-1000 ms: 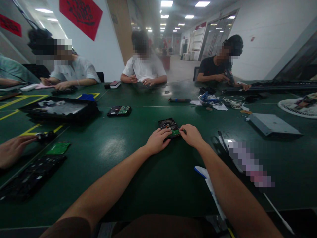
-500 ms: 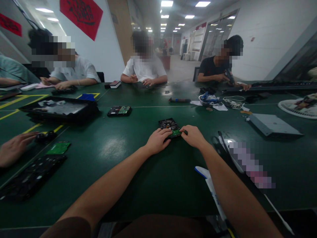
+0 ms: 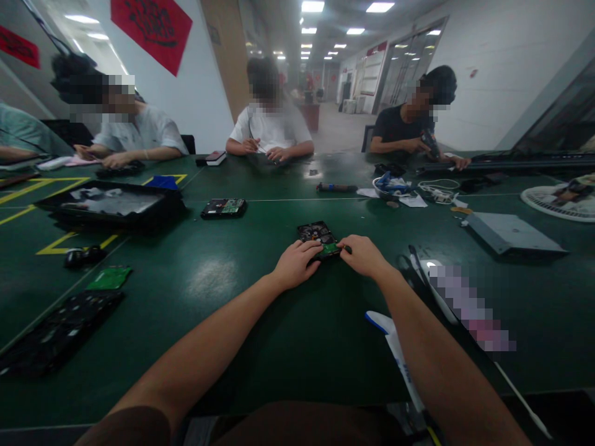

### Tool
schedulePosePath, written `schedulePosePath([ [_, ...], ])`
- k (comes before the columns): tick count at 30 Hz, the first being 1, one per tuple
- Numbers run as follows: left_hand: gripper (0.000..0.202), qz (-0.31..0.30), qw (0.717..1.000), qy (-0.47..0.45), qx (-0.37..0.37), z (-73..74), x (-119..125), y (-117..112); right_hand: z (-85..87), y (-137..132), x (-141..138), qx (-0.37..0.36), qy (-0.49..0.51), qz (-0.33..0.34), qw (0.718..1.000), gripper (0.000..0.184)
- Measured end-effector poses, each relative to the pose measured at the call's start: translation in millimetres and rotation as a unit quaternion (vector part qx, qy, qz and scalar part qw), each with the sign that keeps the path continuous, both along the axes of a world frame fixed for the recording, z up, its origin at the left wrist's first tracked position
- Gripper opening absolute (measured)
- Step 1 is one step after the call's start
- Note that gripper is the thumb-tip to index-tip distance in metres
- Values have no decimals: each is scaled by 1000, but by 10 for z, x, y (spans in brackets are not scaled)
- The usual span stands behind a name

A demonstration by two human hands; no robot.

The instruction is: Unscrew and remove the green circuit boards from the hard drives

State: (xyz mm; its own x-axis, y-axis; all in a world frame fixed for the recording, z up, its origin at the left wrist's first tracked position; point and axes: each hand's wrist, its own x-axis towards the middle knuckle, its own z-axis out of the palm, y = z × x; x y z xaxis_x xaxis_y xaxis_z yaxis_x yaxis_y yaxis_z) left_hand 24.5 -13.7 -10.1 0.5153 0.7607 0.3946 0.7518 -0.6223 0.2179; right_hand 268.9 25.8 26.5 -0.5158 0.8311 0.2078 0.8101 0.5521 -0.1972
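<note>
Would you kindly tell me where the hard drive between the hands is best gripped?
Grip the hard drive by its long side edges, from above: it lies flat, circuit board up, with its far half uncovered.

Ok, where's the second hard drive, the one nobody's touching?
In the head view the second hard drive lies left of centre on the green table. It is beyond and to the left of the near hard drive, just right of the black tray.
</note>
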Motion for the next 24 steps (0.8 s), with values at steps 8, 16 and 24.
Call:
schedulePosePath([
  [8,46,-1,1000,-2,-13,2,-9,5,-15,6,8,13,9,9,1000,23],
  [16,45,-3,1000,0,-6,4,-4,0,-98,58,4,34,91,-29,995,25],
  [24,45,-25,1000,-7,-5,0,-31,20,18,83,26,172,283,-103,938,30],
])
